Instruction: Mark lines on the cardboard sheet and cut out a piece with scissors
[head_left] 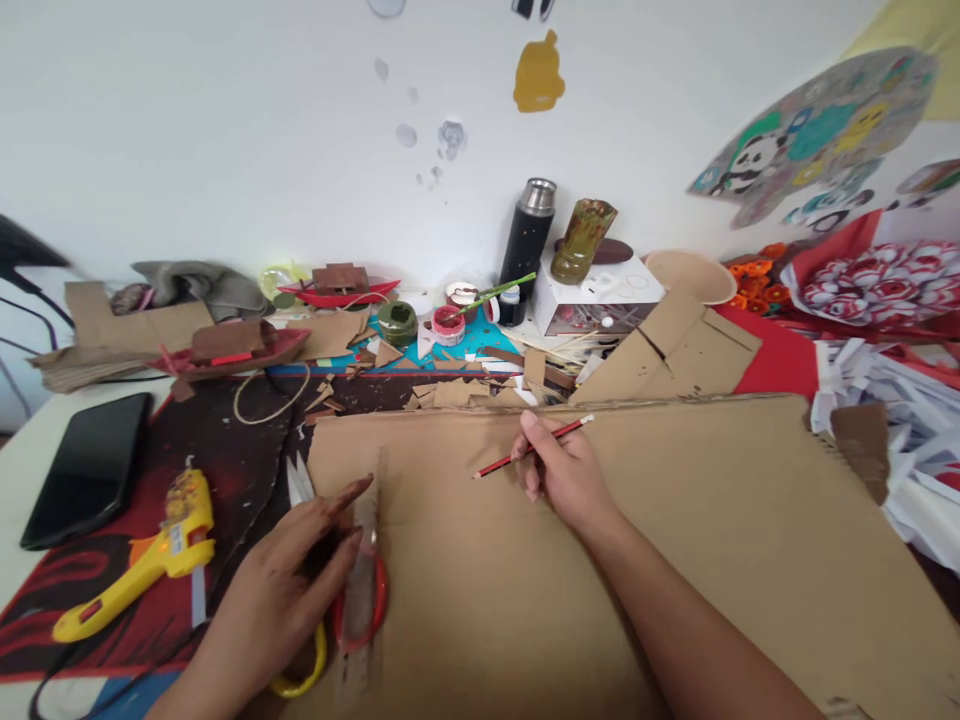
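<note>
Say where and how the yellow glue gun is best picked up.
Grip the glue gun by its long handle, from above on the near-left side. It lies flat, handle angled toward the near left, nozzle facing away, likely the riskier end.

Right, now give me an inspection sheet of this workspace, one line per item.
Surface: large cardboard sheet, frayed near its far right corner.
Job's things: pencil, clear ruler, scissors overlapping the ruler.
Clutter: cardboard scraps and paint pots beyond the sheet; glue gun and phone on the left.
Hands: left hand at the ruler; right hand holding the pencil.
Cables: black cord near the glue gun; dark leads at the left edge.
Surroundings: white wall with stickers, black flask.
</note>
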